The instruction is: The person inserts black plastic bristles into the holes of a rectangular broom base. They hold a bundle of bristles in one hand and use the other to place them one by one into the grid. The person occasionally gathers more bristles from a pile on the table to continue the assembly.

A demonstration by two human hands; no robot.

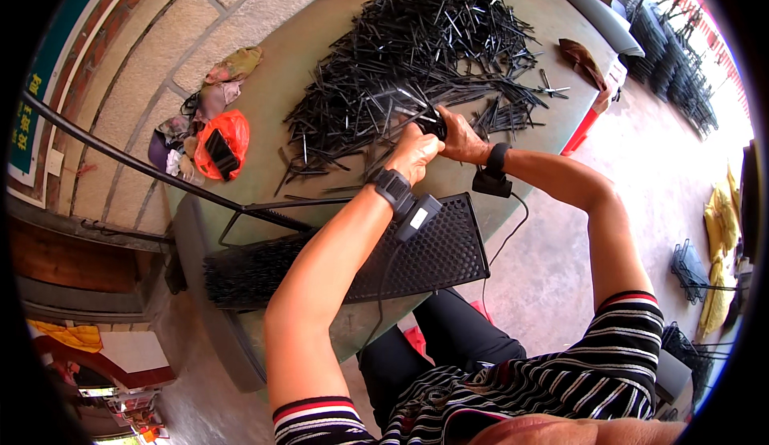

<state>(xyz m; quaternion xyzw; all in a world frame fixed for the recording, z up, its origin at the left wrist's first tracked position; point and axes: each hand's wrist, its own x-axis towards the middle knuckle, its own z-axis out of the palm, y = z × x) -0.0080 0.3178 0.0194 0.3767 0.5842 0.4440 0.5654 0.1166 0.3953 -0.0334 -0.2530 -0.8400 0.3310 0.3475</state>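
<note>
A large heap of thin black plastic strips (424, 36) covers the far part of the table. My left hand (412, 154) and my right hand (462, 137) meet at the heap's near edge, both closed. Between them is a small bunch of black strips (432, 124), its ends smeared by motion, and the fingers partly hide it. Nearer to me lies a black panel (424, 253) with rows of holes in a thin frame. Dense black bristles (252, 273) stand on its left part. My left forearm passes over the panel.
A long black bar (128, 153) slants from the left toward the panel. An orange plastic bag (232, 136) with a dark phone-like object (222, 155) lies by the stone wall, beside crumpled cloths (216, 96). A brown item (582, 62) rests at the table's right edge. Black racks (669, 60) stand beyond.
</note>
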